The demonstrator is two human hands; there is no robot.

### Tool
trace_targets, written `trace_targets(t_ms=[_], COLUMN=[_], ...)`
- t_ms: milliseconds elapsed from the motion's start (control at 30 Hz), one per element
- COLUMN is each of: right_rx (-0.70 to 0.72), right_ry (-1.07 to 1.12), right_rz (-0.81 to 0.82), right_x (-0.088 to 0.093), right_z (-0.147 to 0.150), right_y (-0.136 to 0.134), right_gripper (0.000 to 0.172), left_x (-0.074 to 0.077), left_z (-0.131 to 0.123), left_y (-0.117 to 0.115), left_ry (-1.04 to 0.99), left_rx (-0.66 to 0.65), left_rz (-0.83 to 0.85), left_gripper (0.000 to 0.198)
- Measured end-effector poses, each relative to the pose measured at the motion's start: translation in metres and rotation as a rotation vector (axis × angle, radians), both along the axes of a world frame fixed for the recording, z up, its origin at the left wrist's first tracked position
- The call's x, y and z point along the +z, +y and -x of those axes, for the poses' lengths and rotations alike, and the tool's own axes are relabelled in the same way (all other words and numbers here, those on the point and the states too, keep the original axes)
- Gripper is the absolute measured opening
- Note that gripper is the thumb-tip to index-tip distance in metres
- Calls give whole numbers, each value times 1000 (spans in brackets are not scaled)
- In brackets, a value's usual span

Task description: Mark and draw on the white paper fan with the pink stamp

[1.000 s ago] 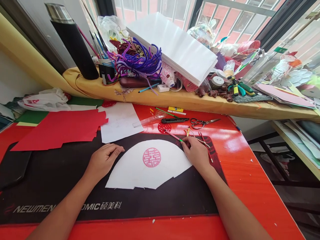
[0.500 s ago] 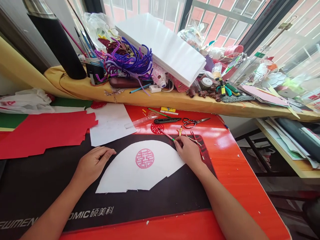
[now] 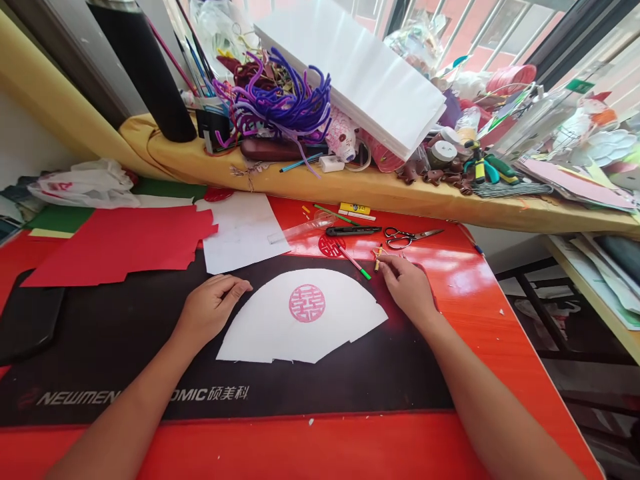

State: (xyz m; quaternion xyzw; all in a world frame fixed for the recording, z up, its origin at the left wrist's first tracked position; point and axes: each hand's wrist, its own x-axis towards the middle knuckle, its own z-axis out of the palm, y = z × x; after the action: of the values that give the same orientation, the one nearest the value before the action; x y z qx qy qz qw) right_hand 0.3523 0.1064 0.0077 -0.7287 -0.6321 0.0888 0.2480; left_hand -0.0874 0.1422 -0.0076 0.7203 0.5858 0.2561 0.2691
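Observation:
A white fan-shaped paper point(image 3: 265, 327) lies on the black mat, with a round pink pattern point(image 3: 307, 303) coloured near its upper middle. My left hand point(image 3: 213, 307) rests by the paper's upper left edge, fingers curled and thumb pressed against them, with nothing visible inside. Beyond the paper's right side, my right hand point(image 3: 410, 287) has thumb and fingertips at a short yellow stick point(image 3: 377, 261) and appears to pinch it. A pink pen with a green end point(image 3: 356, 261) lies loose beside that hand. A red round paper cutout point(image 3: 331, 246) sits behind the pen.
Scissors point(image 3: 413, 237), a black utility knife point(image 3: 353, 231) and a yellow glue stick point(image 3: 355, 208) lie at the back. Red paper point(image 3: 125, 243) and a white sheet point(image 3: 243, 233) are on the left. A cloth-covered ledge point(image 3: 280, 180) holds craft supplies and a black bottle point(image 3: 145, 73).
My right hand has let go of the pink pen and moved right and away from me to the yellow stick. My left hand stays beside the paper. The whole view has shifted slightly.

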Motion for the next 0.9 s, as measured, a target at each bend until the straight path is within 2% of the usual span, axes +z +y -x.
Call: trace_targets(t_ms=[100,333,633,900], right_rx=[66,83,166,215], right_ry=[-86,-277,-354,-376], right_rz=[25,138,174,212], right_x=[0,2,11,14], right_z=[-4,-3,-4,-4], right_y=[4,11,8,1], right_gripper=[36,34,24,25], left_x=[-1,0,0,-1], left_z=[0,-1,-1,-1], left_y=[0,0,1,0], left_ry=[1,-2,-1,6], left_rx=[-7,3,-4,3], left_rz=[-3,-7,-9,-9], left_gripper=[53,52,50,51])
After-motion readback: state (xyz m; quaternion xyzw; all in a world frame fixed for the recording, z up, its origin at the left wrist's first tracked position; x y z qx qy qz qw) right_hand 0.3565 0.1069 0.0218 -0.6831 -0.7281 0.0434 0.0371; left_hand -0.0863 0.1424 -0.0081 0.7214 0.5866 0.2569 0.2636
